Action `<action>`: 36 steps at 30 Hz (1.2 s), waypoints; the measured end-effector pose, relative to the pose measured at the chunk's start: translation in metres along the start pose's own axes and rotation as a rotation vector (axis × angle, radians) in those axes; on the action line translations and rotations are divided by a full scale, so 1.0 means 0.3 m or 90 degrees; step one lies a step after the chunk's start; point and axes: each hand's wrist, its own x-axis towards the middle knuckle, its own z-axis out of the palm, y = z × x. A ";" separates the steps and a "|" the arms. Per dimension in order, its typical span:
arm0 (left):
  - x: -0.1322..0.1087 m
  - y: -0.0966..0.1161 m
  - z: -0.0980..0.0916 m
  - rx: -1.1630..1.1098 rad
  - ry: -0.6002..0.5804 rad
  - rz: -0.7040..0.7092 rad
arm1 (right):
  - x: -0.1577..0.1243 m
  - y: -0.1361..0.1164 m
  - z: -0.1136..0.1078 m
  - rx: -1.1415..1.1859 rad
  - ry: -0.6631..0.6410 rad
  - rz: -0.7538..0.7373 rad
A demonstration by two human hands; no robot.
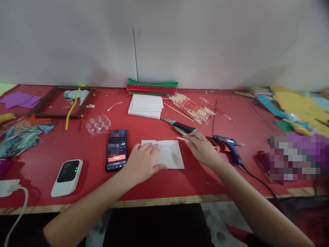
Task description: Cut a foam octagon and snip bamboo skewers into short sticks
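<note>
My left hand (144, 159) lies flat with fingers apart on a white sheet of paper (169, 154), which rests on the red table. Part of the sheet's left side is hidden under that hand. Just right of the paper, my right hand (202, 147) is closed around a thin wooden chopstick (181, 138); its pale tip sticks out to the left over the paper's top edge. Behind the right hand lie scissors or pliers with black and teal handles (183, 127). A blue hot glue gun (228, 145) is on its right.
A phone (117, 154) and a white device (67, 177) lie left of the paper. Behind are stacked white cards (146, 105), coloured strips (152, 87) and wrapped chopsticks (194, 108). A brown frame (59, 116) stands left; the glue gun's cord (259, 180) runs right.
</note>
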 end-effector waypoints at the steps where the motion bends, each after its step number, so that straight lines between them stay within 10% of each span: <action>1: 0.011 -0.015 -0.018 -0.023 0.012 -0.020 | 0.018 -0.029 -0.002 0.047 -0.015 -0.044; 6: 0.048 -0.095 -0.090 -0.056 0.135 -0.059 | 0.104 -0.156 0.052 0.095 -0.072 -0.186; 17: 0.027 -0.080 0.020 -0.010 0.063 -0.018 | 0.082 -0.149 0.167 0.138 0.020 -0.245; 36: 0.019 -0.043 0.062 0.048 0.201 0.010 | 0.084 -0.131 0.137 0.102 -0.026 -0.148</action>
